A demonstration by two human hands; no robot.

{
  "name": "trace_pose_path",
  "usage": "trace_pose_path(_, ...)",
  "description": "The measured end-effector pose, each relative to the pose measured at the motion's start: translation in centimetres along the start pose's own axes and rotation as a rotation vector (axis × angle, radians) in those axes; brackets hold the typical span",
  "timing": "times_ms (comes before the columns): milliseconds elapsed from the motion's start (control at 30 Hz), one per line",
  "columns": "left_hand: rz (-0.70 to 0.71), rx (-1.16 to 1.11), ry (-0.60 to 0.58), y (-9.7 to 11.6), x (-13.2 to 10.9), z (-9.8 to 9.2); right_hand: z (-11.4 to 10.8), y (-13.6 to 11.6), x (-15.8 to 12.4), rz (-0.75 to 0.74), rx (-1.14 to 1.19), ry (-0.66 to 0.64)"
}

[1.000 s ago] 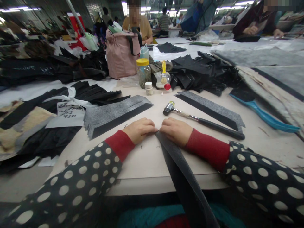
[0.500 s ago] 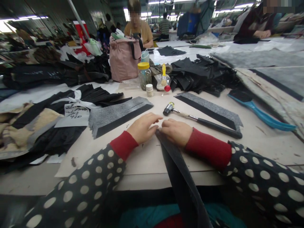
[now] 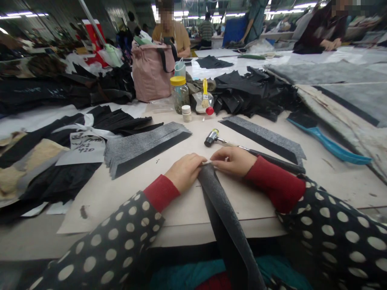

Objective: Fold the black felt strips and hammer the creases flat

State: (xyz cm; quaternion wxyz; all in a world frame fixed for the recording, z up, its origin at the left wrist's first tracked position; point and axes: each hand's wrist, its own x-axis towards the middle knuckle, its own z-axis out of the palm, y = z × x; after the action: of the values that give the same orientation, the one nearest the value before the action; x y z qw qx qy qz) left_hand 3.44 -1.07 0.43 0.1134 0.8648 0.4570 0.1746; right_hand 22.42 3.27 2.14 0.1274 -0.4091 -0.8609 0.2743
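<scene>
A long black fabric strip [image 3: 222, 199] with a greyish folded side runs from the table over its front edge towards my lap. At its far end, my left hand [image 3: 188, 170] pinches the left corner between closed fingers. My right hand [image 3: 235, 161] grips the same end from the right, thumb and forefinger together, and a thin pale edge shows between the two hands. Just behind my right hand lies a hammer [image 3: 223, 141] with a metal head and a black handle, partly covered by that hand.
Stacks of grey-and-black strips lie left [image 3: 148, 147] and right [image 3: 263, 137]. Behind them stand a yellow-lidded jar [image 3: 180, 96], a small white bottle [image 3: 186, 114] and a yellow brush [image 3: 205, 94]. A blue-handled brush [image 3: 335, 147] lies right. Co-workers sit beyond a pink bag [image 3: 151, 72].
My right hand has shifted slightly right, its fingers now pinching the strip's end. The strip's far end has turned so more of its grey side shows. The whole view has shifted slightly.
</scene>
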Motion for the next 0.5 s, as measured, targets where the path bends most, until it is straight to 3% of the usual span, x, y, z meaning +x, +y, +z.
trace_pose_path(333, 0.069, 0.063, -0.015, 0.17, -0.11, -0.17, 0.33, -0.36, -0.1, -0.125, -0.115, -0.015)
trace_pose_path(500, 0.105, 0.151, -0.091, 0.46, -0.1, -0.38, 0.34, -1.05, -0.45, -0.25, -0.292, -0.044)
